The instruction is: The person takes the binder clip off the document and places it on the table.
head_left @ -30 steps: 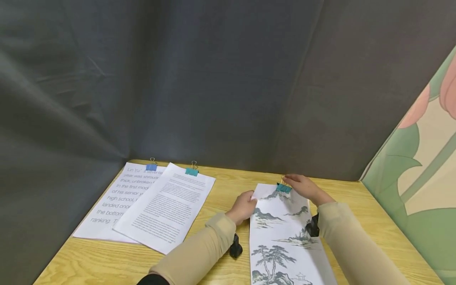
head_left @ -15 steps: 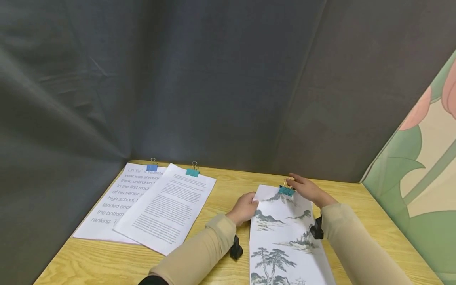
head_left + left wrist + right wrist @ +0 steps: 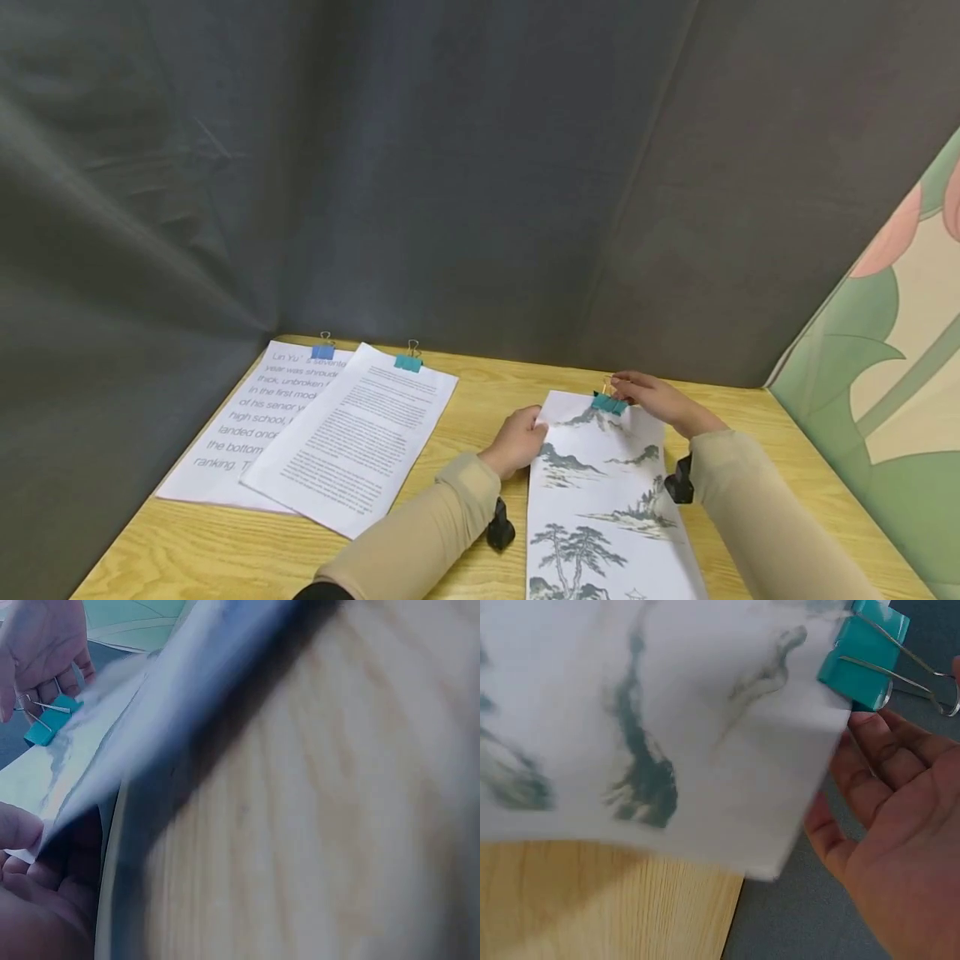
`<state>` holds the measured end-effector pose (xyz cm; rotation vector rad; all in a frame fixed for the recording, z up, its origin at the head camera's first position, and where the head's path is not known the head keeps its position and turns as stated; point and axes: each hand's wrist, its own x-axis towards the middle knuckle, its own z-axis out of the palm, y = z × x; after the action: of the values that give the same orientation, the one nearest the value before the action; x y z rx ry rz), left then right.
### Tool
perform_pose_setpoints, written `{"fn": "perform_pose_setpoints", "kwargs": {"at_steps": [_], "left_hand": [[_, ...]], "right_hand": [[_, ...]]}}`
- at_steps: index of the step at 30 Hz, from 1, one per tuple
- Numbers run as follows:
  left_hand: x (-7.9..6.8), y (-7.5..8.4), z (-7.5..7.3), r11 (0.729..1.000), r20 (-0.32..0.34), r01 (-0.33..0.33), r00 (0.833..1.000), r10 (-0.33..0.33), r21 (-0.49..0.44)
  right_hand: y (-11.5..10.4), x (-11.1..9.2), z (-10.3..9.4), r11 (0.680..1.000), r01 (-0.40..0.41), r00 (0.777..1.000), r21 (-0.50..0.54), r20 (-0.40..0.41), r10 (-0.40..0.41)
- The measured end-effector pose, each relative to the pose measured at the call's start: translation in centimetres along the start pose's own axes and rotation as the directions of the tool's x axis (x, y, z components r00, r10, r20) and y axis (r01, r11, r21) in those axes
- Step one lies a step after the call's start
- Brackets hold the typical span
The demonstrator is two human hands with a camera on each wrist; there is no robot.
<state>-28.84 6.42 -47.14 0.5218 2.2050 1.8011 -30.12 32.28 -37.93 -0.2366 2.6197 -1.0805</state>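
A long white paper (image 3: 577, 475) printed with ink-style mountains and pine trees lies lengthwise in front of me in the head view. My left hand (image 3: 516, 442) pinches its upper left edge, thumb on top and fingers underneath, as the left wrist view shows. On the top edge sits a teal binder clip (image 3: 610, 403) with wire handles. My right hand (image 3: 663, 405) holds the clip by its handles at the upper right. The right wrist view shows its fingers behind the teal clip (image 3: 866, 656), with the thumb mostly cut off at the frame's edge.
To the left, a text page (image 3: 352, 442) with a teal clip (image 3: 408, 363) overlaps a large-print page (image 3: 225, 450) with a blue clip (image 3: 322, 352). All lie on a wooden table (image 3: 217, 550). A dark curtain (image 3: 450, 183) hangs behind, and a flower-patterned panel (image 3: 862, 400) stands at right.
The right hand and the clip have shifted slightly to the right, and the paper's top edge has moved with them. The left hand keeps its pinch; the pages at left lie as before.
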Motion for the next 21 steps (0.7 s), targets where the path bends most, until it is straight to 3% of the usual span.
{"fn": "perform_pose_setpoints", "kwargs": {"at_steps": [7,21], "left_hand": [[0.15,0.16,0.25,1.0,0.004,0.012,1.0,-0.012,0.004],[-0.38,0.78,0.31,0.999,0.005,0.046,0.999,-0.046,-0.028]], "right_hand": [[0.05,-0.16,-0.41,0.999,-0.019,1.0,0.036,0.002,0.019],[0.23,0.53,-0.5,0.991,0.091,0.996,0.097,-0.006,-0.091]]}}
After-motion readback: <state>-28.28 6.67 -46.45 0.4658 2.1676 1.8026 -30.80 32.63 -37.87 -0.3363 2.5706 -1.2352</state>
